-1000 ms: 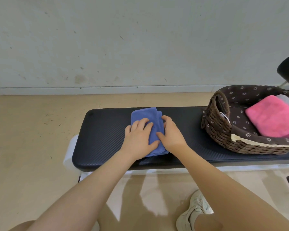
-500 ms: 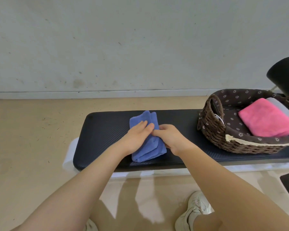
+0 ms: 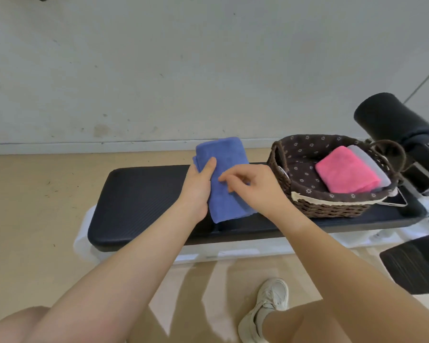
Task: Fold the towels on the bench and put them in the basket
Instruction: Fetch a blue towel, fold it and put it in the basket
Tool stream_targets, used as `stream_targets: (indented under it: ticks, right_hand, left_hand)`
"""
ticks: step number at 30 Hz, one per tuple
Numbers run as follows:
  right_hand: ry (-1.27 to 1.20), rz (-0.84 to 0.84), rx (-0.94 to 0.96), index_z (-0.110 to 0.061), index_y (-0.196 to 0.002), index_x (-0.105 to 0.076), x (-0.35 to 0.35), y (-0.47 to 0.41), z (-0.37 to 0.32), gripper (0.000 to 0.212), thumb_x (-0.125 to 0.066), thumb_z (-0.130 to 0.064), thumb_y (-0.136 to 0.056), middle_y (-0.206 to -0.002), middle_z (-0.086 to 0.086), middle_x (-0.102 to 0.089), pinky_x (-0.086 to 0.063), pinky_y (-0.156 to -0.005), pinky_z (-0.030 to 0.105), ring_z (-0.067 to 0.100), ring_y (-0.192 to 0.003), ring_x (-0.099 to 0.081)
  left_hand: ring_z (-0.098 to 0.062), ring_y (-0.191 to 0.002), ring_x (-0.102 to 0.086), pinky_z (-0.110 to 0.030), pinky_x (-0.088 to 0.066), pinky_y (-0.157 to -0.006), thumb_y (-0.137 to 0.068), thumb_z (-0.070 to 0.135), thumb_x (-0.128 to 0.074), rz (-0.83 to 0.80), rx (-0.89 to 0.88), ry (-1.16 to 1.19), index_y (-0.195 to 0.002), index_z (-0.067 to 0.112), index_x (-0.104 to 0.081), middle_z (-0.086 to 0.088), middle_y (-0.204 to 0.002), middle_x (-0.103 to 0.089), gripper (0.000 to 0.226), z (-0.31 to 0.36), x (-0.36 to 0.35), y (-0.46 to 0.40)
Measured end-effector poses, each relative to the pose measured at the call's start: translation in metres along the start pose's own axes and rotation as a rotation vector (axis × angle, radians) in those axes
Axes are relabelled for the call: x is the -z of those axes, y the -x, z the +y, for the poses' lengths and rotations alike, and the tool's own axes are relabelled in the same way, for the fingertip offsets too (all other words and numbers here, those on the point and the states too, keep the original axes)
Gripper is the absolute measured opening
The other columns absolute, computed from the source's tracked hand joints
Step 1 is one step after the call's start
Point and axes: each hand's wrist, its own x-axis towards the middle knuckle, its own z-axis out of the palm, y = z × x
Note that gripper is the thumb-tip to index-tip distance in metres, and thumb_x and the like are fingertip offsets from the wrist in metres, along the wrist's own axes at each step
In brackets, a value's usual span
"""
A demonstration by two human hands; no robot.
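Observation:
A folded blue towel [image 3: 223, 154] is lifted off the black bench [image 3: 139, 201] and tilted up toward the wall. My left hand [image 3: 198, 186] grips its left edge, thumb on top. My right hand [image 3: 255, 189] lies over its right side with curled fingers on the cloth; its thumb is hidden. To the right on the bench stands the brown wicker basket [image 3: 332, 209] with a flowered lining. Inside it lie a folded pink towel [image 3: 344, 173] and a pale grey towel [image 3: 372, 164] beside it.
A flat phone-like device [image 3: 394, 200] lies on the bench by the basket's right end. Black roller pads [image 3: 391, 117] of the bench frame stand at the far right, another black pad [image 3: 416, 263] lower right. My shoe [image 3: 265, 310] is on the floor below.
The blue towel lay flat on the bench under both hands; now it is raised off the bench and shifted right toward the basket, held by my left hand.

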Motion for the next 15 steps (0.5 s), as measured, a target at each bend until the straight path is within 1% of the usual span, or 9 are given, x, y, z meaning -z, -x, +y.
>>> stream_targets:
  ticks: [1,2,4,6,8,10,12,13,15]
  right_hand:
    - [-0.013,0.119,0.018,-0.011,-0.098,-0.069,0.011,0.001,0.002,0.017,-0.058,-0.007,-0.087,-0.086,-0.004,-0.064,-0.047,-0.074,0.015,-0.001,-0.074,-0.057]
    - [-0.036,0.206,0.022,-0.015,-0.105,-0.065,0.023,0.0,0.006,0.022,-0.06,-0.012,-0.084,-0.095,-0.006,-0.059,-0.044,-0.076,0.011,-0.003,-0.08,-0.055]
    - [-0.148,0.248,-0.042,-0.026,-0.119,-0.049,0.048,-0.001,0.013,0.039,-0.064,-0.02,-0.083,-0.11,-0.011,-0.051,-0.042,-0.078,0.004,-0.006,-0.096,-0.051]
    - [-0.307,0.216,-0.184,-0.024,-0.121,-0.045,0.074,-0.002,0.02,0.04,-0.065,-0.023,-0.087,-0.108,-0.011,-0.055,-0.048,-0.077,0.011,-0.001,-0.096,-0.056]
    - [-0.404,0.212,-0.302,-0.016,-0.113,-0.053,0.1,-0.001,0.033,0.028,-0.062,-0.028,-0.088,-0.1,-0.005,-0.063,-0.052,-0.073,0.018,0.012,-0.09,-0.062]
    - [-0.45,0.155,-0.385,-0.017,-0.109,-0.056,0.123,-0.003,0.051,0.026,-0.062,-0.03,-0.088,-0.103,-0.001,-0.066,-0.053,-0.075,0.022,0.015,-0.094,-0.064]
    - [-0.428,0.091,-0.452,-0.018,-0.115,-0.053,0.146,-0.006,0.071,0.037,-0.068,-0.03,-0.083,-0.109,0.0,-0.066,-0.053,-0.079,0.026,0.015,-0.099,-0.065]
    - [-0.366,0.081,-0.477,-0.018,-0.117,-0.052,0.157,-0.007,0.081,0.041,-0.07,-0.03,-0.081,-0.107,-0.002,-0.066,-0.052,-0.076,0.026,0.014,-0.097,-0.065]
    - [-0.151,0.109,-0.489,-0.018,-0.109,-0.052,0.176,-0.01,0.1,0.038,-0.072,-0.029,-0.079,-0.093,-0.008,-0.062,-0.046,-0.067,0.017,0.006,-0.085,-0.06]
  left_hand:
    - [-0.02,-0.088,-0.067,-0.034,-0.055,-0.07,-0.095,0.029,-0.048,-0.011,0.0,0.032,-0.123,0.016,-0.051,-0.006,-0.105,-0.067,0.03,0.003,-0.01,0.001]
    - [-0.019,-0.087,-0.067,-0.033,-0.055,-0.069,-0.096,0.03,-0.047,-0.028,0.003,0.063,-0.122,0.018,-0.051,-0.005,-0.104,-0.067,0.03,0.006,-0.021,0.002]
    - [-0.019,-0.088,-0.067,-0.034,-0.056,-0.071,-0.097,0.032,-0.043,-0.092,-0.006,0.082,-0.118,0.021,-0.052,-0.004,-0.104,-0.067,0.025,0.012,-0.044,-0.001]
    - [-0.02,-0.093,-0.066,-0.036,-0.055,-0.075,-0.098,0.032,-0.041,-0.165,-0.009,0.091,-0.122,0.021,-0.051,-0.004,-0.108,-0.066,0.029,0.015,-0.07,-0.003]
    - [-0.02,-0.097,-0.065,-0.036,-0.054,-0.077,-0.099,0.033,-0.039,-0.215,0.01,0.094,-0.126,0.021,-0.048,-0.004,-0.112,-0.065,0.031,0.012,-0.097,-0.011]
    - [-0.021,-0.1,-0.064,-0.037,-0.054,-0.079,-0.099,0.032,-0.039,-0.244,0.049,0.112,-0.127,0.022,-0.047,-0.005,-0.115,-0.063,0.031,0.006,-0.124,-0.022]
    - [-0.02,-0.098,-0.063,-0.036,-0.053,-0.078,-0.098,0.031,-0.04,-0.244,0.07,0.091,-0.126,0.02,-0.049,-0.005,-0.113,-0.064,0.031,-0.006,-0.151,-0.04]
    - [-0.019,-0.095,-0.063,-0.035,-0.053,-0.077,-0.098,0.03,-0.041,-0.237,0.083,0.056,-0.123,0.018,-0.051,-0.005,-0.108,-0.064,0.029,-0.012,-0.164,-0.048]
    - [-0.02,-0.089,-0.062,-0.036,-0.052,-0.081,-0.097,0.024,-0.043,-0.211,0.116,-0.079,-0.107,0.015,-0.057,-0.004,-0.096,-0.064,0.019,-0.03,-0.187,-0.068]
